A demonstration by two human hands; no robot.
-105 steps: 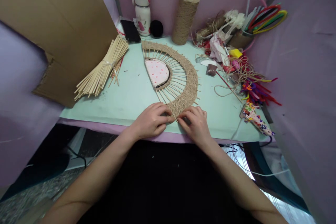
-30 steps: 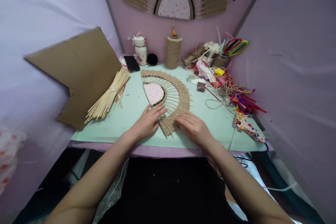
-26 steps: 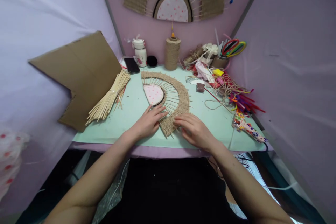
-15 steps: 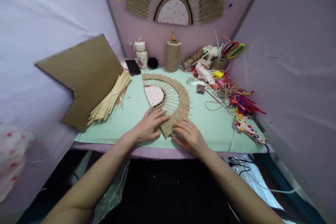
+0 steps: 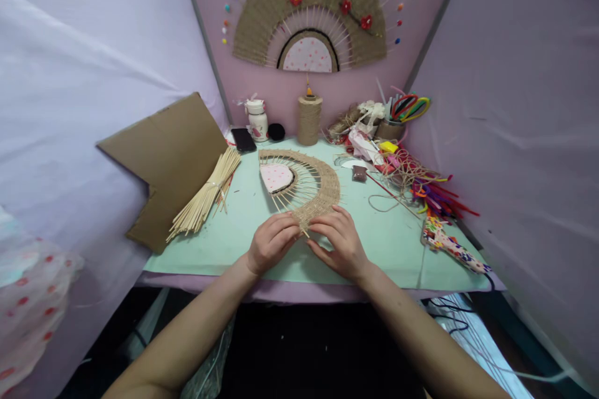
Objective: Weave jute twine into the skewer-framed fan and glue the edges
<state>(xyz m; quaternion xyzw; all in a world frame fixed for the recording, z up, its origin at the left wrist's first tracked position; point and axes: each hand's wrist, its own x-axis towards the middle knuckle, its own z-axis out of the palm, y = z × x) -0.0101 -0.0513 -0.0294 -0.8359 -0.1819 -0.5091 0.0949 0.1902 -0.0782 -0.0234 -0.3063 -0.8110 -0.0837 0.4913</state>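
A half-round woven fan (image 5: 330, 184) of twine and thin sticks lies on the pale green table, its near end tilted up off the surface. Its white centre piece (image 5: 277, 177) has pink dots and a dark rim. My left hand (image 5: 275, 240) is closed on the fan's near end, fingers curled over the weave. My right hand (image 5: 340, 242) grips the same end from the right, thumb below and fingers on top. Stick tips poke out between the two hands.
A bundle of sticks (image 5: 206, 196) leans by folded cardboard (image 5: 163, 162) at left. Behind stand a bottle (image 5: 257, 120), a phone (image 5: 244, 139) and a twine spool (image 5: 309, 120). Pipe cleaners (image 5: 442, 196) and a patterned glue gun (image 5: 453, 246) lie right. A finished fan (image 5: 262, 31) hangs on the wall.
My left hand has gone from lying spread on the fan to gripping its end. The fan's near end has lifted. The view has tilted up.
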